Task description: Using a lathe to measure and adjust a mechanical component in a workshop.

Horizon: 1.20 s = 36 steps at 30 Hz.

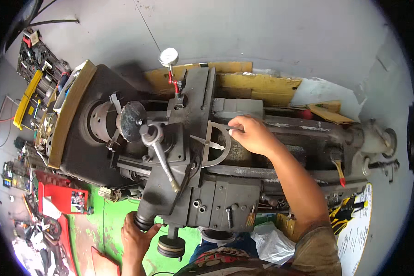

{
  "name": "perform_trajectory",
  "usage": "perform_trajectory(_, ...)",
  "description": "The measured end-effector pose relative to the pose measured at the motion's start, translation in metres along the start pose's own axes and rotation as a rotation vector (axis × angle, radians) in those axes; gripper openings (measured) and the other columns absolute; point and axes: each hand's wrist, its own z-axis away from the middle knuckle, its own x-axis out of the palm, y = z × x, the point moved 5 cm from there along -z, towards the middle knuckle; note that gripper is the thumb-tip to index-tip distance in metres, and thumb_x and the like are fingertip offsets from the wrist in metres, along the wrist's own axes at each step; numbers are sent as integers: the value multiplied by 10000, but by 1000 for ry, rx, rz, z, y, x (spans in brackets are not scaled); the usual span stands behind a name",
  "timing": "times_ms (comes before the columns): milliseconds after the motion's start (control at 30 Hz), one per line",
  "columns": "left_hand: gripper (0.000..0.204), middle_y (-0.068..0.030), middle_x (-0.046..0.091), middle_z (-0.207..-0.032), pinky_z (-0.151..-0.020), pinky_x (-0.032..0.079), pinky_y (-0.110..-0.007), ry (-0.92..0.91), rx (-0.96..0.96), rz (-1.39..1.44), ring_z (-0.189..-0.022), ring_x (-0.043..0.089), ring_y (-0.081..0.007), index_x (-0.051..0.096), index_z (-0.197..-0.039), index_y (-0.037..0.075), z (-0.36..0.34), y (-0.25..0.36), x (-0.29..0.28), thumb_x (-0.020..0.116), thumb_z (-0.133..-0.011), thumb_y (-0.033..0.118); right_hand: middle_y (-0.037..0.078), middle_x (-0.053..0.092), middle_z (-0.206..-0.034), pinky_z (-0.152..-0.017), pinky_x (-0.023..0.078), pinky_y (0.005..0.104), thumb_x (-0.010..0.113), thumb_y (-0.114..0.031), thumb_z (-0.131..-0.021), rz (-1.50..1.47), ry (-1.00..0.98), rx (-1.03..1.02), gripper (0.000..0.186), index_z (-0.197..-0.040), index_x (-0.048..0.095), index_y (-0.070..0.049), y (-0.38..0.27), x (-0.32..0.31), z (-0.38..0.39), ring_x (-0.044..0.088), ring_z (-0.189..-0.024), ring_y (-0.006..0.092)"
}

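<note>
My right hand (253, 135) reaches over the lathe, thumb and fingertips pinched at the upper rim of a steel protractor (216, 146). The protractor has a half-round frame and a pointed blade. Its straight side lies along the right edge of the lathe's cross slide (196, 92). Down at the lower left, my left hand (135, 239) is curled round a dark round handwheel (144, 221) at the near end of the slide; the palm side is hidden. Between the hands stands the tool post with a long lever (163, 161). A round dark disc (133, 121) sits at the chuck (100, 121).
A dial indicator (169, 56) on a red-jointed stand rises behind the slide. Another handwheel (171, 246) hangs beside my left hand. A brush (338, 168) lies at the right of the bed. Cardboard (262, 87) leans along the wall behind. A plastic bag (272, 241) is below.
</note>
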Motion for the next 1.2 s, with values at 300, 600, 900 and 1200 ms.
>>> perform_trajectory(300,714,-189,689,-982,-818,553,-424,-57,-156,90,-880,669,-290,528,-1243,-34,-4,-4,16,933,-715,224,96,656,-1084,-973,515,445,708,-92,-902,195,-173,-551,155,-1053,717,-58,-1,2,-55,598,-1101,316)
perform_trajectory(600,911,-220,700,-1137,-875,575,-404,-159,-201,180,-1004,688,-275,398,-1434,-96,0,-14,19,936,-804,283,53,619,-1188,-1026,404,460,783,-133,-815,188,-373,-654,212,-1022,773,-91,0,30,-66,516,-1223,276)
perform_trajectory(900,813,-166,658,-1201,-962,542,-421,-84,-466,495,-1101,662,-269,455,-1371,-32,18,-53,30,916,-716,112,145,611,-1264,-1068,342,518,779,-163,-779,115,-449,-751,219,-956,810,-38,3,57,-72,450,-1322,311)
perform_trajectory(1200,962,-206,653,-1274,-985,545,-426,-82,-273,173,-1141,668,-291,408,-1463,-47,22,-64,25,946,-719,240,172,516,-1538,-1161,276,561,808,-202,-815,148,-526,-722,212,-984,811,-75,3,68,-78,329,-1514,355)
